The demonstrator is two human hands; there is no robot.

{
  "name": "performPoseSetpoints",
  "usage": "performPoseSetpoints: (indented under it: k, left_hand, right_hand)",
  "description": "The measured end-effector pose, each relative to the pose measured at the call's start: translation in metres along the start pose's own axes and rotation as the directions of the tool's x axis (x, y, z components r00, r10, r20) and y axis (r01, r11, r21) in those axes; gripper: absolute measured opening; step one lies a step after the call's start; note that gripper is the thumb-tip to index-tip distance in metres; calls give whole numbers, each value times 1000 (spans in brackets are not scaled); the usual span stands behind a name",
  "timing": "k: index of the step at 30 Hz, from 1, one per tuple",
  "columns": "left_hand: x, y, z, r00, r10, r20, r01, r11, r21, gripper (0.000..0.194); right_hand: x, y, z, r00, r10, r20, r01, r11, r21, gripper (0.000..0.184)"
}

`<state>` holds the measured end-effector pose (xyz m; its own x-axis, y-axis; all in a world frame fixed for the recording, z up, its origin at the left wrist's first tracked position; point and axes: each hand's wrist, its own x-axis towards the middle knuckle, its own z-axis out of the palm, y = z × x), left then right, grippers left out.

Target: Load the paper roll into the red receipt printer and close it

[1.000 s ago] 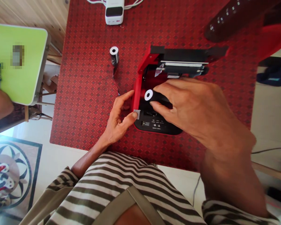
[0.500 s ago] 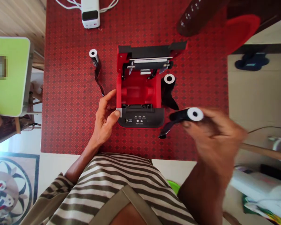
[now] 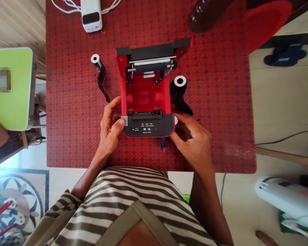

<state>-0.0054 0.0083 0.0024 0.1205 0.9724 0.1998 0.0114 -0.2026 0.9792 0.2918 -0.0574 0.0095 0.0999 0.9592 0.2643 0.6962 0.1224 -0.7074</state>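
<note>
A red and black receipt printer (image 3: 149, 127) stands on the table with its lid (image 3: 154, 53) raised, its red roll compartment (image 3: 146, 99) bare. My left hand (image 3: 111, 131) grips its front left corner, thumb on the grey tab. At the front right corner, my right hand (image 3: 193, 141) is closed around a dark paper roll; only a sliver of the roll's white end (image 3: 176, 120) shows, and the printer hides the rest. A dark paper tail (image 3: 162, 143) sticks out below the printer's front edge. Another dark roll (image 3: 180, 82) stands against the printer's right side, its tail trailing.
A smaller roll (image 3: 95, 59) with a loose strip stands left of the printer. Behind are a white power bank (image 3: 91, 15) with cables and a dark bottle (image 3: 205, 15). A red round stool (image 3: 269, 24) is beyond the red patterned table (image 3: 74, 136).
My right hand has carried its roll leftward to the printer's front right corner, where the printer now covers most of the roll. The left hand keeps its grip on the printer.
</note>
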Motion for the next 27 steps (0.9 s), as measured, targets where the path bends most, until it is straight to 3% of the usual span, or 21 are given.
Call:
performPoseSetpoints:
  k: [2, 5, 7, 9, 11, 14, 17, 20, 24, 27]
  left_hand:
    - [0, -1, -1, 1000, -15, 17, 15, 1000, 9, 63]
    - [0, -2, -2, 999, -25, 24, 24, 999, 22, 67]
    - [0, -2, -2, 999, -26, 20, 26, 999, 21, 69]
    - [0, -3, -1, 1000, -25, 16, 25, 1000, 13, 67]
    - [-1, -3, -1, 1000, -15, 17, 15, 1000, 2, 63]
    - [-2, -4, -2, 1000, -15, 21, 14, 1000, 11, 62]
    - [-2, -4, -3, 999, -25, 21, 25, 1000, 16, 65]
    - [-2, -4, -3, 999, -36, 24, 35, 999, 18, 68]
    - [-3, -4, -3, 999, -41, 27, 41, 999, 5, 67]
    - [-4, -3, -3, 998, -48, 35, 49, 999, -4, 65]
  right_hand:
    - [-5, -11, -14, 1000, 7, 23, -6, 999, -45, 42]
    - [-7, -31, -48, 997, 78, 15, -75, 986, -146, 24]
    - [2, -36, -69, 989, 119, -83, -133, 972, -193, 11]
    - [21, -26, -79, 965, 151, -214, -193, 962, -193, 10]
    - [48, -3, -74, 945, 150, -291, -196, 971, -139, 16]
    - [92, 40, -45, 980, 166, -109, -168, 986, -5, 23]
    - [120, 62, -15, 978, 200, 60, -202, 979, 35, 48]
    - [130, 57, -1, 977, 155, 149, -157, 988, 2, 63]
    - [132, 37, 2, 981, 90, 173, -83, 996, -44, 29]
    - [134, 30, 5, 982, 91, 168, -82, 995, -57, 24]
